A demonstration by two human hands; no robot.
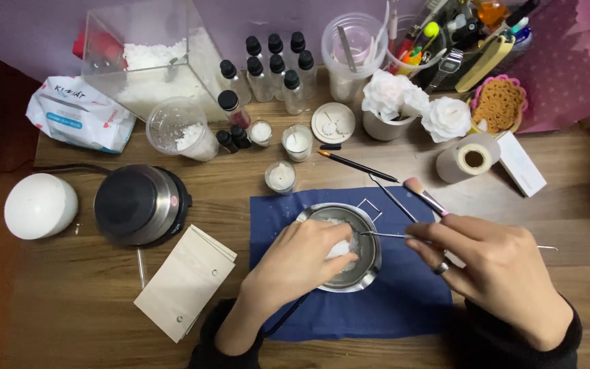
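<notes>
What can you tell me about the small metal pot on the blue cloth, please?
The small metal pot is round, shiny steel with a pouring lip and a dark handle running toward the person. It stands upright on the blue cloth. The left hand holds a white lump in it; the right hand points thin tweezers over its rim.

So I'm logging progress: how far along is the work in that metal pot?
Done: three small glass cups hold white wax. In hand: left hand holds a white lump over the metal pot; right hand works thin tweezers. Left: white flakes remain in the clear box.
</notes>
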